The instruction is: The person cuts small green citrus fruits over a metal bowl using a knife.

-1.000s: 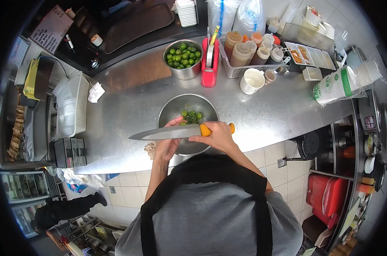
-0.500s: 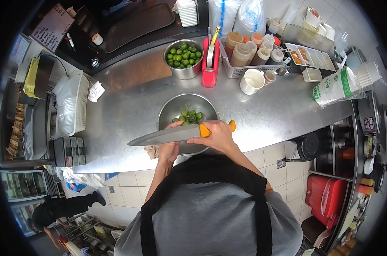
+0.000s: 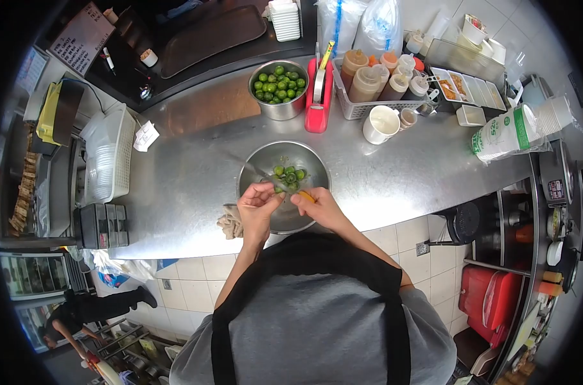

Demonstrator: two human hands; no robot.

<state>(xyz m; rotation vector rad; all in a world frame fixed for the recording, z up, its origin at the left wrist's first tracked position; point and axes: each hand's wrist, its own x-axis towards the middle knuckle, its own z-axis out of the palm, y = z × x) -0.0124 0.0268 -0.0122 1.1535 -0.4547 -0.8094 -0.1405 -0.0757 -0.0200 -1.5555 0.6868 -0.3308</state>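
Note:
A wide steel bowl (image 3: 250,172) with several green limes (image 3: 291,173) in it stands near the counter's front edge. Over it, my right hand (image 3: 318,206) is closed on the orange handle of a knife (image 3: 308,196). The blade, blurred and seen edge-on, points up and left past my left hand's fingertips. My left hand (image 3: 261,204) is pinched together above the bowl's left side, with a small green lime at its fingertips. Behind the bowl, a steel pot (image 3: 283,112) holds many more limes. A crumpled beige cloth (image 3: 230,222) lies left of my left wrist.
Behind the bowl, a red tape dispenser (image 3: 317,115) stands beside a basket (image 3: 356,109) of sauce bottles and a white cup (image 3: 381,124). A white basket (image 3: 121,157) of lids is at the left. Another person (image 3: 99,311) is at lower left.
The knife has turned from lying broadside over my left hand to pointing up and left over the bowl. My left hand's fingers have come up and pinched together. The other person's arms have shifted.

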